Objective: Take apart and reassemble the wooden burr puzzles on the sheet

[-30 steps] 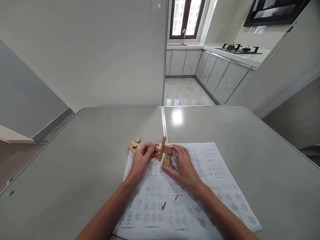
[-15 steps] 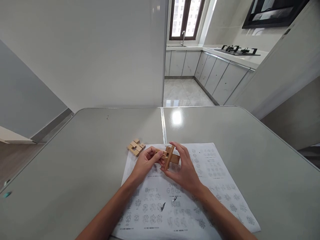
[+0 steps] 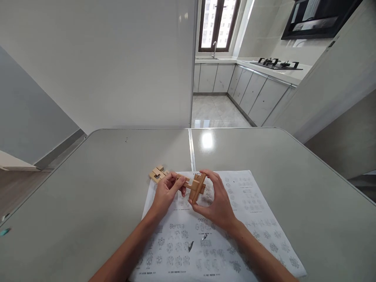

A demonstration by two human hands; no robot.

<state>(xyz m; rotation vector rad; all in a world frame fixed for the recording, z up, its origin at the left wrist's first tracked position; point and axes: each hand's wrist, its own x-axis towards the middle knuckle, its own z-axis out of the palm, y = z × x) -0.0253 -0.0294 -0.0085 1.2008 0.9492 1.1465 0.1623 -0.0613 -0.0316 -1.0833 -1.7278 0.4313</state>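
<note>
Between thumb and fingers, my left hand (image 3: 169,190) pinches a light notched wooden puzzle piece (image 3: 186,184) whose right end meets the pieces in the other hand. My right hand (image 3: 216,201) grips a small group of interlocking wooden puzzle pieces (image 3: 197,188) by its two ends, thumb below and fingertips above. A long bar in that group stands tilted. Just beyond my left hand lies another cluster of wooden puzzle pieces (image 3: 158,173), partly covered by the fingers. Under both hands is a printed instruction sheet (image 3: 232,231) with rows of small diagrams.
The grey table (image 3: 88,203) has a metal seam (image 3: 191,150) down its middle. A small teal object (image 3: 5,232) is at the far left edge. Past the table are a white wall (image 3: 117,62) and a kitchen with a gas stove (image 3: 276,64).
My left hand has shifted slightly left with its piece, which now shows more of its length. The pieces in my right hand have turned a little. The camera view has tipped slightly upward.
</note>
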